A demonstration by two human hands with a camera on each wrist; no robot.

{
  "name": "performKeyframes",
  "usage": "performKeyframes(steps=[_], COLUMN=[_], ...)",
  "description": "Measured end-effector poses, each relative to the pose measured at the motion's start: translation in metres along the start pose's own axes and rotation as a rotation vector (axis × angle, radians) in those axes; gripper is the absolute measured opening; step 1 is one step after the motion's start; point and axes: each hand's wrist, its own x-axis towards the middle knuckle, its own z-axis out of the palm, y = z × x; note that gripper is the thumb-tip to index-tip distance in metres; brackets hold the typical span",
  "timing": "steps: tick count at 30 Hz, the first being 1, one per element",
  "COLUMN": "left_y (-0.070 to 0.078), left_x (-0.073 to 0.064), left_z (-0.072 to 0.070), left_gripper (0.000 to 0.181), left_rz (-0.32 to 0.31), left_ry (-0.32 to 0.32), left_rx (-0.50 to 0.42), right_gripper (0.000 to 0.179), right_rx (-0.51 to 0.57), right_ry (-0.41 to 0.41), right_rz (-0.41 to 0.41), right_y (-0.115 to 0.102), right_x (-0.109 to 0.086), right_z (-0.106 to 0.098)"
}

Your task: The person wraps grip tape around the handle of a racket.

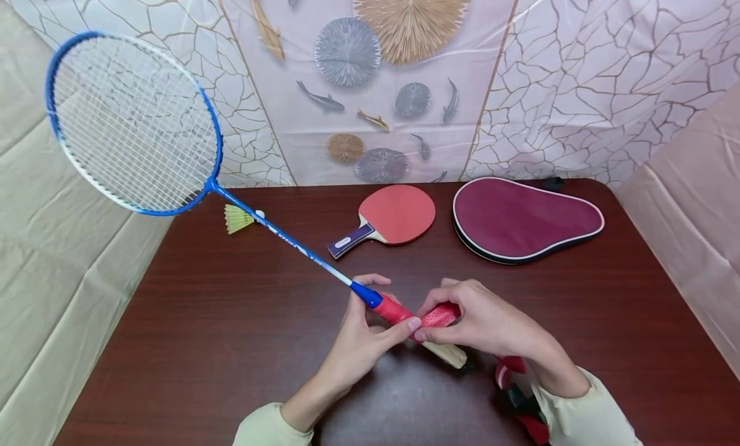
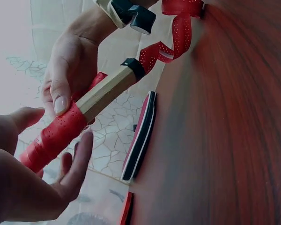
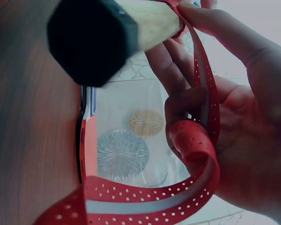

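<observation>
A blue and white badminton racket (image 1: 289, 239) slants across the head view, its strung head up at the left. My left hand (image 1: 361, 337) holds the handle, thumb on the red wrapped part. Perforated red grip tape (image 2: 56, 136) covers the upper handle, while bare wood (image 2: 107, 93) shows down to the black butt cap (image 3: 91, 42). My right hand (image 1: 485, 321) pinches the tape where it leaves the handle. From there the loose tape (image 3: 150, 201) runs through the right fingers and hangs in curls below, beside the right wrist.
On the brown table (image 1: 220, 343), a yellow shuttlecock (image 1: 238, 218) lies behind the racket shaft. A red table tennis bat (image 1: 399, 214) is at the back middle, with a maroon bat case (image 1: 523, 221) to its right. Patterned cloth (image 1: 381, 112) hangs behind.
</observation>
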Motion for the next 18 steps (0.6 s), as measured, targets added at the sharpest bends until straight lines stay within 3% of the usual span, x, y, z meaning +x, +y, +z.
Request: performKeyframes(steps=[4,10,15,18], left_y=[0.0,-0.002,-0.001,-0.001], left_x=[0.0,-0.002,-0.004,-0.004], left_z=[0.0,0.0,0.004,0.004], left_gripper=[0.066,0.062,0.057,0.052], left_rz=[-0.07,-0.072,-0.111,-0.089], left_ry=[0.006,0.035,0.048,0.036], left_rx=[-0.05,0.022,-0.05,-0.062], right_gripper=[0.021,0.034,0.041,0.042], right_rx=[-0.012,-0.008,0.013,0.015], right_ry=[0.021,0.007,-0.006,0.001], right_rz=[0.028,0.091,0.097,0.095], right_y=[-0.002,-0.002,0.0,0.0], right_x=[0.001,0.002,0.003,0.003], right_z=[0.003,0.008,0.012,0.013])
